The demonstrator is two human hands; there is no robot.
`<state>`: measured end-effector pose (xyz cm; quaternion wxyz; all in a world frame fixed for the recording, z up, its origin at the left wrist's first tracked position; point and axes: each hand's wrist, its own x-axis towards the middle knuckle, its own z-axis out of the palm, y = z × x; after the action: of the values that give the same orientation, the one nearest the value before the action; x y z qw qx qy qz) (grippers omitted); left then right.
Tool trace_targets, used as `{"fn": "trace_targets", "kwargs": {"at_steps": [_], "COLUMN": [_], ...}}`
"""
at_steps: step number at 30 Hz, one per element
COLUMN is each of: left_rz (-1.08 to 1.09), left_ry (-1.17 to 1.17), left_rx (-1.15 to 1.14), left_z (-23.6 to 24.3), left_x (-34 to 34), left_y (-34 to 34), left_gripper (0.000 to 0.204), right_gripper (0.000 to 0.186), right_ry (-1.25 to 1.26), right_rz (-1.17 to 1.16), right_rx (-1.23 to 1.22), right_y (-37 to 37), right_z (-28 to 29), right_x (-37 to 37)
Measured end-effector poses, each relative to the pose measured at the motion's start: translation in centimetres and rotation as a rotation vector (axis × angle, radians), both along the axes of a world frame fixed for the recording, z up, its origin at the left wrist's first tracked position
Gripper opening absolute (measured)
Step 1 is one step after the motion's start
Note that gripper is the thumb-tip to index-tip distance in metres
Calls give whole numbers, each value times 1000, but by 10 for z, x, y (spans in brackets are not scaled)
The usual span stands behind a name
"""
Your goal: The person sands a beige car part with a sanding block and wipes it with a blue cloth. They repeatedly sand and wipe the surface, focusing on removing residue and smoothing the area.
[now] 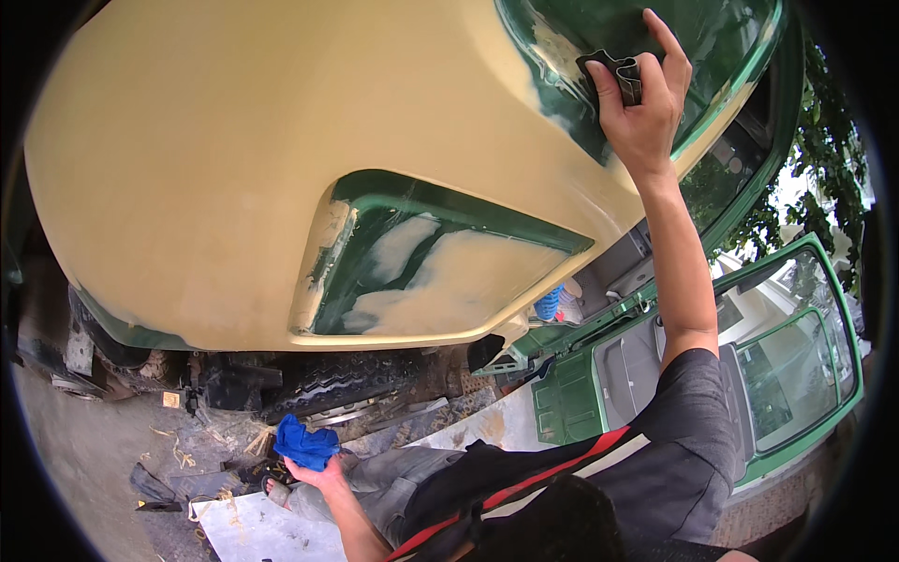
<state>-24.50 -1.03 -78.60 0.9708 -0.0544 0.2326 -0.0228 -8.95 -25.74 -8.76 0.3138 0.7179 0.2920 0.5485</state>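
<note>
My right hand (646,117) is raised at the upper right, closed on a folded dark piece of sandpaper (626,79). The sandpaper rests against a recessed green panel (599,23) of a vehicle cab, close to a rough smear of beige filler (556,52). One finger is stretched out above the fold. Low at the left, my left hand (323,475) grips a bunched blue cloth (305,442), away from the vehicle body. Much of the cab body (234,122) is coated beige, and a second green recess (365,295) below carries patches of filler.
A green cab door (569,398) with a window stands open at the right. Beneath the body are dark chassis parts (234,379) and a tyre (346,379). Pale sheets (272,529) and scraps lie on the ground around my feet. Leafy branches (829,140) hang at the far right.
</note>
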Motion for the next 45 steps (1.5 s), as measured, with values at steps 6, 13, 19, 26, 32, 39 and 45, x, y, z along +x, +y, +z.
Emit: {"fn": "trace_targets", "kwargs": {"at_steps": [6,13,19,26,32,39,45], "left_rz": [26,-33,-68,-76,-100,-115,-200], "left_ry": [128,320,-2,-53,35,95,165], "left_rx": [22,41,51,23,41,84,67], "left_z": [-5,23,5,2,11,-17,6], "left_x": [2,11,-3,13,13,15,20], "left_y": [8,9,6,0,3,12,3], "left_gripper": [52,52,51,51,49,52,51], "right_gripper": [27,27,25,23,33,35,34], "right_ry": [5,-11,80,29,-2,10,20], "right_rz": [20,7,8,-11,-102,-125,-21], "right_rx": [-36,-49,17,38,112,62,10], "right_y": [27,36,35,10,-46,-32,19], "right_z": [-3,-2,-1,-3,-4,0,3], "right_x": [15,25,21,12,-26,-18,16]}}
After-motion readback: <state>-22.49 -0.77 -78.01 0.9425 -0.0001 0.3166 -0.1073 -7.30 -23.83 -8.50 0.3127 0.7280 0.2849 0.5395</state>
